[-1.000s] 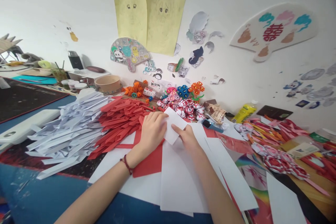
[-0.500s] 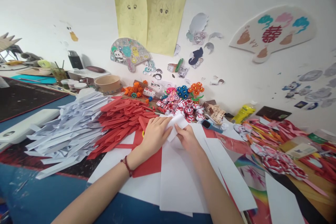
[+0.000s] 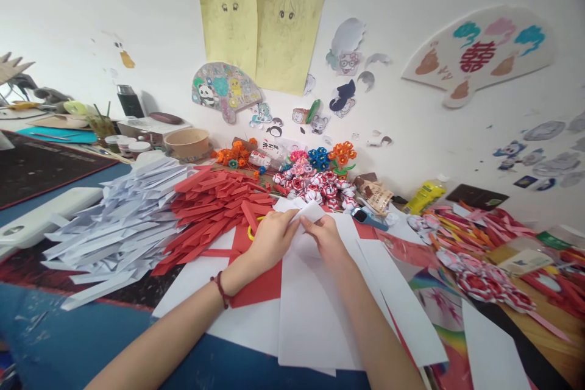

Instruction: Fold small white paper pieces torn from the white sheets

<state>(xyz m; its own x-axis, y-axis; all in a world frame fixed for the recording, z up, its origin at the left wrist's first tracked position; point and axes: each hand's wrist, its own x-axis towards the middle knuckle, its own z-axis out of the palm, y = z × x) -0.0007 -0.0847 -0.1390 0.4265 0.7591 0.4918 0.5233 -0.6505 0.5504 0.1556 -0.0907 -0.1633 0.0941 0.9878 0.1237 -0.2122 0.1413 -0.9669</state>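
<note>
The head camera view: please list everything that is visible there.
Folded paper: 1, white, between hands
White strips: many, white, left
Red strips: many, red, beside white strips
Flat sheets: several, white and red, under hands
Table: 1, blue, below
Bowl: 1, tan, behind white strips
Flowers: many, mixed, back centre
Bottle: 1, yellow, back right
Drawings: 2, yellow paper, wall
Fans: 2, multicoloured, wall
Flask: 1, black, back left
Small clutter: too crowded to count
Bracelet: 1, dark red, left wrist
Left hand: 1, bare, holding folded paper
Right hand: 1, bare, holding folded paper

Smooth, matt paper in the folded sheet [image 3: 312, 212], white strips [image 3: 123, 225] and red strips [image 3: 212, 201]; shiny plastic on the yellow bottle [image 3: 425, 196].
</note>
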